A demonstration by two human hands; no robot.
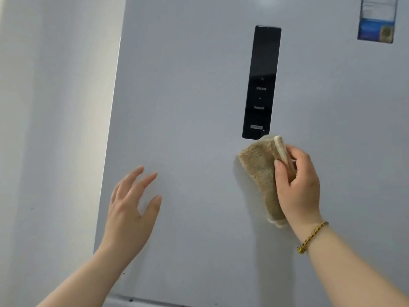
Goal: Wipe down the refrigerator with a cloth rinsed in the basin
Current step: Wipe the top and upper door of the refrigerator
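Note:
The pale grey refrigerator door fills most of the view. My right hand grips a folded tan cloth and holds it against the door, just below the black control panel. The cloth's top edge touches the panel's lower right corner. My left hand hovers in front of the door at lower left, fingers spread and relaxed, holding nothing. Whether its fingertips touch the door I cannot tell.
A blue and white sticker sits at the door's upper right. A white wall runs along the door's left edge. The door's bottom edge shows at the bottom of the view.

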